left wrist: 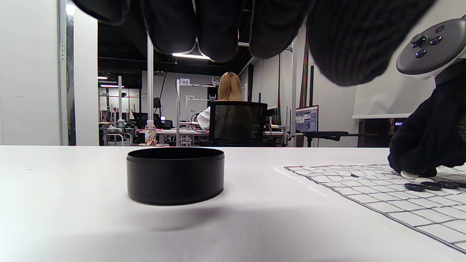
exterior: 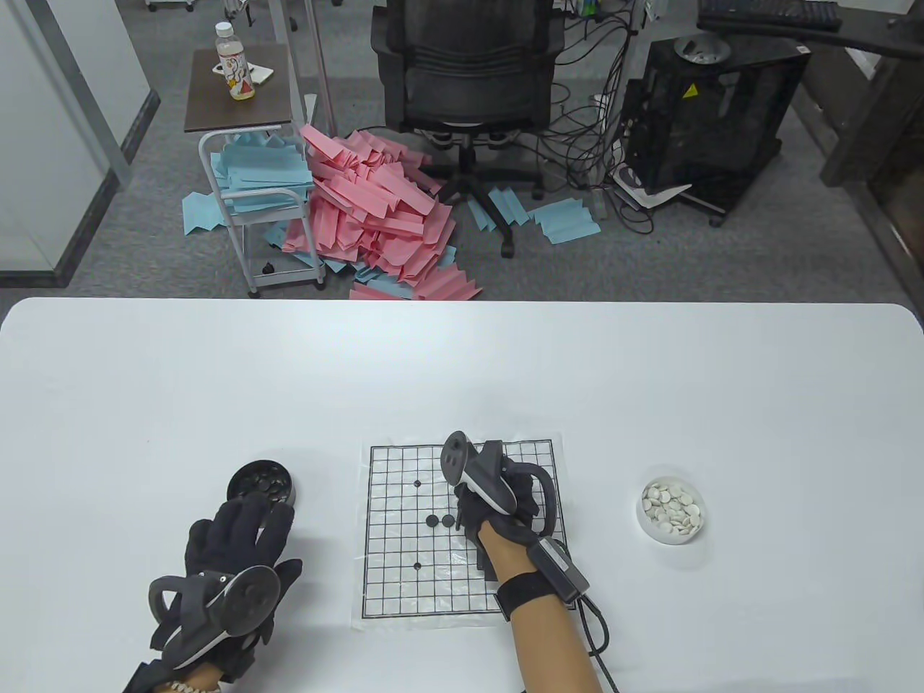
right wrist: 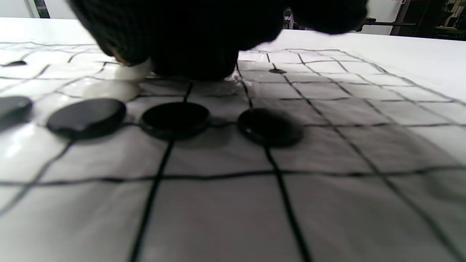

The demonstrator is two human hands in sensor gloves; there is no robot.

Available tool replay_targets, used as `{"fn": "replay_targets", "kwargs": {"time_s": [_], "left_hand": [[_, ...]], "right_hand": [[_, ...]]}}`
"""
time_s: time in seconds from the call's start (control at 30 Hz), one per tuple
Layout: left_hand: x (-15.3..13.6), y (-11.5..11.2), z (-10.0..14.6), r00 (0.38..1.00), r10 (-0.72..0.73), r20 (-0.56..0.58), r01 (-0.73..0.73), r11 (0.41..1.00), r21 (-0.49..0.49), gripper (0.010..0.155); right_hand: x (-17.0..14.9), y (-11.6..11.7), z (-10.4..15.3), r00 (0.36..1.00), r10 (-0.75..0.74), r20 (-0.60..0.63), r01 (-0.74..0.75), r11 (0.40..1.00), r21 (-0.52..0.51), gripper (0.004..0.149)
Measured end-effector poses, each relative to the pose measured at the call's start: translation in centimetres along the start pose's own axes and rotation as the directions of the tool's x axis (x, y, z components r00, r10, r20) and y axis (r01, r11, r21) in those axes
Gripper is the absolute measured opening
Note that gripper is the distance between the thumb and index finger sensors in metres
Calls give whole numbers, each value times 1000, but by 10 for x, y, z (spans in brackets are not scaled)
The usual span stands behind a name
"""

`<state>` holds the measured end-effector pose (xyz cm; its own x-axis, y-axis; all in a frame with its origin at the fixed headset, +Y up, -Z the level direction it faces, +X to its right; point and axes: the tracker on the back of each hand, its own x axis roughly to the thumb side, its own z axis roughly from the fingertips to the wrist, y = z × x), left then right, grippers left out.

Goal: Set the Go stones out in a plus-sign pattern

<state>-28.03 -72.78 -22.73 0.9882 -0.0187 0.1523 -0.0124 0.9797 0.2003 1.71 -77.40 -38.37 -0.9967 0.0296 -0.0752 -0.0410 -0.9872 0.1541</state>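
Note:
A paper Go board (exterior: 404,577) lies on the white table. A row of several black stones (right wrist: 86,117) runs across its middle; two show in the table view (exterior: 432,520), the others are hidden under my right hand. My right hand (exterior: 465,509) is low over the board centre. Its fingertips (right wrist: 189,58) pinch a white stone (right wrist: 133,71) down at the board, just behind the black row. The stone also shows in the left wrist view (left wrist: 409,175). My left hand (exterior: 253,520) rests open and empty on the table beside the black stone container (exterior: 261,482).
A white bowl of white stones (exterior: 673,509) stands right of the board. The black container (left wrist: 175,174) is left of the board. An office chair (exterior: 465,79) and piles of pink and blue paper lie beyond the table's far edge.

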Motion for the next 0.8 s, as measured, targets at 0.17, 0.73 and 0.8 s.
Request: {"fn": "replay_targets", "kwargs": {"time_s": [0.17, 0.73, 0.8], "left_hand": [[0, 0, 0, 1000, 4, -3, -4, 1000, -3, 76], [1, 0, 0, 1000, 6, 2, -6, 1000, 1, 76], [1, -1, 0, 1000, 6, 0, -6, 1000, 0, 76]], "right_hand": [[-13, -15, 2, 1000, -7, -4, 7, 999, -35, 43], [-143, -82, 18, 978, 16, -207, -46, 989, -142, 49], [-164, -80, 20, 971, 6, -241, -39, 990, -135, 49]]}}
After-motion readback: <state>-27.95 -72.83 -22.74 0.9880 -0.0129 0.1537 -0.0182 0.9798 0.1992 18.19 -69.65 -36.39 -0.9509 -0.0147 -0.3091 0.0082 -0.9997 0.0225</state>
